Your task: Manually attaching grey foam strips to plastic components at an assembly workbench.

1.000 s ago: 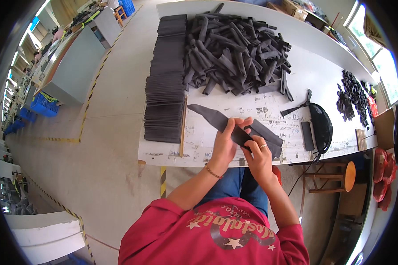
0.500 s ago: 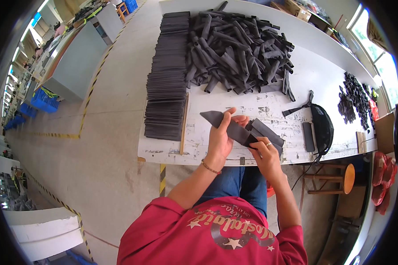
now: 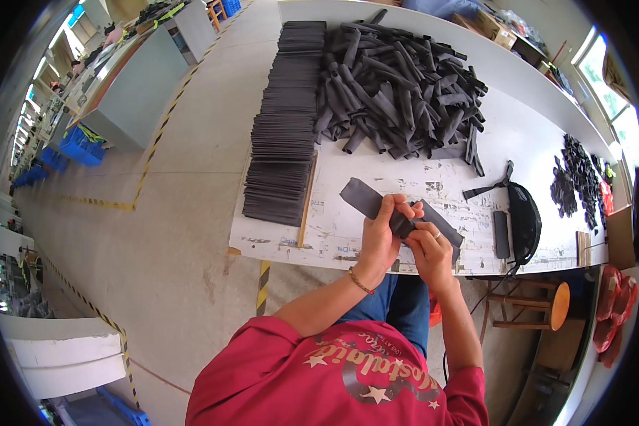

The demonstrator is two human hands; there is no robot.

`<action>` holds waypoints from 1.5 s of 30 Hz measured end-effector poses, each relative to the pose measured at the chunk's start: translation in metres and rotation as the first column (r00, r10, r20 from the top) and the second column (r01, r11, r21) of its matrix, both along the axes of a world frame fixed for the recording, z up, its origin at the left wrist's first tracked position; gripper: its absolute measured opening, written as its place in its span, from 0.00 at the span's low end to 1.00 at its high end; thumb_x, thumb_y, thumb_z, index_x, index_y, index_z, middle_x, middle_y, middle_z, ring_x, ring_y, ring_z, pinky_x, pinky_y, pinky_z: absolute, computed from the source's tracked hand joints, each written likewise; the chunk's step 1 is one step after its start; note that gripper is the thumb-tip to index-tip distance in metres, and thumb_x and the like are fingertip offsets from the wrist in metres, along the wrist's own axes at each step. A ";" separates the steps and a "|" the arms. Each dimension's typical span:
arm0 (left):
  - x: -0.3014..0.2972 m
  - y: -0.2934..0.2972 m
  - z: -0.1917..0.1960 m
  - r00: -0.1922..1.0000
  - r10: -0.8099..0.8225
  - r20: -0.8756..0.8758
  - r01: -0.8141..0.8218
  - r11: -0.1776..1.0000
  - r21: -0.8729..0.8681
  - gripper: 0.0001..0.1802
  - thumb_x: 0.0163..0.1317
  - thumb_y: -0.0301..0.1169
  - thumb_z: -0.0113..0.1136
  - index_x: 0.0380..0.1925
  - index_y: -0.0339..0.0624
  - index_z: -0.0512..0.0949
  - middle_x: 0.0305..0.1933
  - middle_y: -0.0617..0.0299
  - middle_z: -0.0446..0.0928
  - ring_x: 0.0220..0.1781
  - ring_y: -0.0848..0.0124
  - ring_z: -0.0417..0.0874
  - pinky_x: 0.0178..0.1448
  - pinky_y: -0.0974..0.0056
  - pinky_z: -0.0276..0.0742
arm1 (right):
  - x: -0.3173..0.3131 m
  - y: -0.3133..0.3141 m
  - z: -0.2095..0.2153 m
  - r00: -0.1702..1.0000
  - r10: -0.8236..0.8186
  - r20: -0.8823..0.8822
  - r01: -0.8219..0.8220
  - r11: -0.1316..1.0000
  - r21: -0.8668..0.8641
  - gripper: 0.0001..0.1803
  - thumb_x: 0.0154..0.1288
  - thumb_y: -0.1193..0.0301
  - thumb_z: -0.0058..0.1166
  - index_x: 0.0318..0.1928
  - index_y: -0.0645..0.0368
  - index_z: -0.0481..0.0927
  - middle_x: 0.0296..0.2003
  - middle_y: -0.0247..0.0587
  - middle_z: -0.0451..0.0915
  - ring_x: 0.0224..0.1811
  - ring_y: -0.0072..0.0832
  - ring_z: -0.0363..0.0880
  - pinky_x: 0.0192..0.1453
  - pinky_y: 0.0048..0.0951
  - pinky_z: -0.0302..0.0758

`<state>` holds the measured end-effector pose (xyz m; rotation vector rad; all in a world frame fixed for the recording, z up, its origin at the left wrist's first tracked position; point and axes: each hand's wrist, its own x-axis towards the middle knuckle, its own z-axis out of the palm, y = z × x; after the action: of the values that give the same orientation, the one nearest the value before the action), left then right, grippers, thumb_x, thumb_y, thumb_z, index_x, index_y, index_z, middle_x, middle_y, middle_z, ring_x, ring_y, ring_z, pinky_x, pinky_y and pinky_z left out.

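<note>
A dark grey fabric strip (image 3: 362,197) is held above the front of the white table, its free end pointing up and to the left. My left hand (image 3: 380,243) grips its middle, thumb on top and fingers curled round. At the strip's right end, the fingers of my right hand (image 3: 431,250) pinch the fabric close to the left fingertips; the folds there are partly hidden. Just beyond my right hand, more dark grey strips (image 3: 445,226) lie on the table. Farther off are a long, tight row of stacked flat strips (image 3: 282,131) and a heaped pile of loose, curled strips (image 3: 405,89).
A wooden strip (image 3: 308,202) runs along the stacked row on the white table (image 3: 376,259). To the right lie a black waist bag (image 3: 525,224) and a dark phone-shaped slab (image 3: 501,234). Small dark pieces (image 3: 579,174) lie farther right. A wooden stool (image 3: 559,306) stands below the table edge.
My hands have come closer together on the strip, the right fingers now beside the left fingertips. The strip's free end looks broader and less pointed. The whole view has shifted slightly.
</note>
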<state>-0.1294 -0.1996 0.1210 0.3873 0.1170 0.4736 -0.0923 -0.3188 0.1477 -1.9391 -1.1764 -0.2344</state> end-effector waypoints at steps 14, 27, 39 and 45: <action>0.005 0.047 0.011 0.973 0.142 -0.180 -0.143 0.990 0.007 0.19 0.70 0.39 0.54 0.46 0.31 0.73 0.32 0.55 0.80 0.35 0.61 0.84 0.48 0.55 0.81 | -0.009 0.003 -0.001 0.992 0.024 -0.120 -0.032 0.997 -0.069 0.07 0.54 0.81 0.62 0.33 0.65 0.78 0.35 0.48 0.78 0.31 0.44 0.79 0.34 0.37 0.75; 0.004 0.033 0.021 0.889 0.204 -0.411 -0.239 0.970 -0.035 0.18 0.61 0.37 0.66 0.29 0.31 0.75 0.26 0.53 0.78 0.28 0.59 0.84 0.37 0.56 0.85 | -0.005 0.002 -0.019 0.988 0.081 0.133 -0.082 0.997 -0.004 0.10 0.50 0.84 0.62 0.33 0.64 0.78 0.35 0.44 0.77 0.31 0.40 0.78 0.32 0.36 0.75; 0.001 0.008 0.013 0.916 0.159 -0.370 -0.181 0.983 -0.025 0.22 0.64 0.44 0.62 0.31 0.31 0.77 0.24 0.56 0.78 0.26 0.61 0.83 0.35 0.60 0.82 | 0.001 0.014 -0.020 0.985 0.102 0.139 -0.104 0.995 0.006 0.10 0.47 0.85 0.61 0.31 0.63 0.77 0.35 0.44 0.77 0.30 0.40 0.77 0.32 0.36 0.75; -0.002 0.011 0.007 0.960 0.054 -0.274 -0.070 0.996 -0.051 0.26 0.68 0.48 0.55 0.44 0.32 0.76 0.27 0.55 0.80 0.35 0.60 0.85 0.45 0.62 0.80 | 0.004 0.013 -0.016 0.997 0.058 0.047 -0.057 0.998 -0.005 0.08 0.48 0.84 0.63 0.30 0.63 0.78 0.33 0.44 0.79 0.30 0.40 0.79 0.33 0.33 0.76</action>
<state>-0.1310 -0.1884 0.1277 0.3894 0.4109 0.4759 -0.0883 -0.3054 0.1312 -1.9094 -1.2626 -0.2488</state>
